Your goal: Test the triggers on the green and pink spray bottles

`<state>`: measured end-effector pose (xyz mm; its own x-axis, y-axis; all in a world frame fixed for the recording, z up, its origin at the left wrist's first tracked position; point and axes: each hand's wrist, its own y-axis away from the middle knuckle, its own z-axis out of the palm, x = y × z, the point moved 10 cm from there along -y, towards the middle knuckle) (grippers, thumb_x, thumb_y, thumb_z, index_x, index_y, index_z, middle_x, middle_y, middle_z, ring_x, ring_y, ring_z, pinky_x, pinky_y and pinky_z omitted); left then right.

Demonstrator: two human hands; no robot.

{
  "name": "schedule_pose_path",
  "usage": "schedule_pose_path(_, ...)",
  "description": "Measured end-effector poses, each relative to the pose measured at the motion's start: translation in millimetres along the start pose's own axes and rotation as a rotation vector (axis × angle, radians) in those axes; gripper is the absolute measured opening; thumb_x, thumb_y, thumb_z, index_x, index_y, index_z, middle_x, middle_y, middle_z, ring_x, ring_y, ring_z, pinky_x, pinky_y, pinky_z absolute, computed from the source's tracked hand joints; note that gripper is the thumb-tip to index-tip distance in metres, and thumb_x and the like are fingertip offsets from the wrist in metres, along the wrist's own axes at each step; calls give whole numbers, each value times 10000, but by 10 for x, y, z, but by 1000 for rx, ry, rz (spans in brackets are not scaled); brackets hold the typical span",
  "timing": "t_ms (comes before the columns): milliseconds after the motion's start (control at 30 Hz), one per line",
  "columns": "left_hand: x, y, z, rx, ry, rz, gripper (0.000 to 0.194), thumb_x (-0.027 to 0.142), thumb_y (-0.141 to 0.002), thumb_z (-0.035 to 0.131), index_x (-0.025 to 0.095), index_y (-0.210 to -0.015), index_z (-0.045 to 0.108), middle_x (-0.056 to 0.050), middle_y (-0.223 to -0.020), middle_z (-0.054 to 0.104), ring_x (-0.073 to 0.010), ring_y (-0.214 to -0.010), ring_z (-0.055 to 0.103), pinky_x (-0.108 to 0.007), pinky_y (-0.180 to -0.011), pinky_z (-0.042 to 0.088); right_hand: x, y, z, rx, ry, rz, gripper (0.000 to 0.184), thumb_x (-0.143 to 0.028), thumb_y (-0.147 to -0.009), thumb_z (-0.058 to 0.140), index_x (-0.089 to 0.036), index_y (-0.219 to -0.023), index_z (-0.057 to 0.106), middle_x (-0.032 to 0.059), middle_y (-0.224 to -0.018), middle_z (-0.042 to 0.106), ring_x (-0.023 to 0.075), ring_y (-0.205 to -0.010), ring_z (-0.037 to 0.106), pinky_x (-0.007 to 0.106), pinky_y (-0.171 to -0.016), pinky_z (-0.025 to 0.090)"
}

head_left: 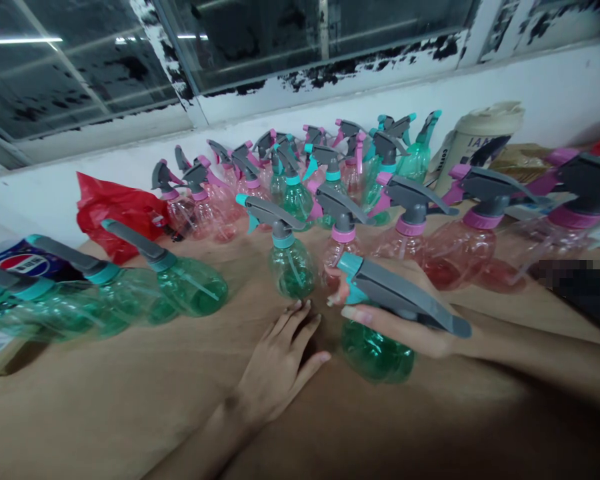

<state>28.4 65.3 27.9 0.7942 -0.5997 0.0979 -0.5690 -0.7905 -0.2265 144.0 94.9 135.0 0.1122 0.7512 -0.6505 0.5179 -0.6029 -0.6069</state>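
Note:
My right hand is wrapped round the neck of a green spray bottle, just below its grey trigger head with a teal nozzle. The bottle's lower part shows beneath my fingers. To its left, my left hand lies flat on the tabletop with fingers spread, holding nothing. Right ahead of those fingertips stands another green spray bottle, upright, with a teal collar. A pink spray bottle stands beside that one, partly hidden by my right hand.
Green spray bottles line the left side near a Pepsi-labelled item. Several pink bottles stand at the right. More bottles crowd the back, between a red plastic bag and a beige cup. A dark flat object lies far right.

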Motion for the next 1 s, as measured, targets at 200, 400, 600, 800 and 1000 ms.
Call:
schedule_pose_path(200,-1,0,17,-33,16,-11,444,410,-973,404,151,-1333,415,-143,-1392,439,-290,-1309,371,-490,-1015,389,39,34,-3,9,-99,31,293,-288,-823,634,-258,-1112,598,25,-1000,682,185,-903,661,315,-793,530)
schedule_pose_path(400,-12,5,1,-23,41,-24,448,410,-971,407,163,-1344,390,-136,-1394,437,-281,-1299,386,-487,-1021,383,46,38,-43,66,-123,33,412,-239,-785,678,-271,-1176,551,29,-1178,636,177,-1016,625,307,-887,492)
schedule_pose_path(600,-18,4,36,-28,47,-27,435,427,-976,385,165,-1322,411,-136,-1391,433,-286,-1310,364,-490,-1022,378,72,29,-18,46,-80,45,167,-308,-811,631,-241,-963,622,1,-808,640,142,-686,609,269,-632,506)
schedule_pose_path(800,19,8,13,-19,89,-33,431,417,-958,438,160,-1304,422,-139,-1363,448,-288,-1272,399,-494,-1022,368,93,47,-7,36,-81,72,191,-296,-816,624,-242,-998,611,17,-906,639,163,-798,610,298,-740,498)
schedule_pose_path(1000,72,56,-133,27,266,-25,486,411,-922,512,197,-1329,354,-108,-1348,457,-248,-1252,422,-450,-1039,357,79,20,92,72,-119,99,270,-355,-809,638,-229,-1047,614,22,-951,669,156,-807,636,303,-762,509)
